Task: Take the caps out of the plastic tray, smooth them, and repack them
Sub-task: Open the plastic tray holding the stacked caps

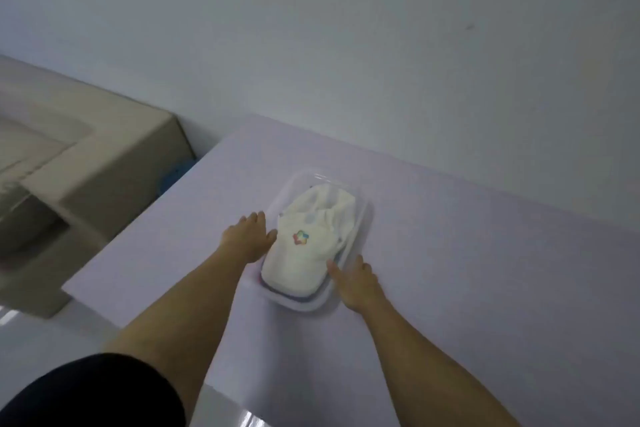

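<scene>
A clear plastic tray [313, 180] lies on the pale lilac table [467, 270]. Inside it sit white caps; the top cap [304, 253] has a small multicoloured logo on its front and its brim points toward me. More white fabric [332, 204] is bunched at the tray's far end. My left hand [247, 236] rests flat beside the tray's left side, fingers spread, thumb touching the cap's edge. At the tray's near right corner my right hand [356, 282] lies with fingers apart, thumb against the brim. Neither hand grips anything.
A beige sofa [79, 166] stands to the left, beyond the table's left edge. A white wall [381, 45] rises right behind the table. Glossy white floor [52, 333] shows at the lower left.
</scene>
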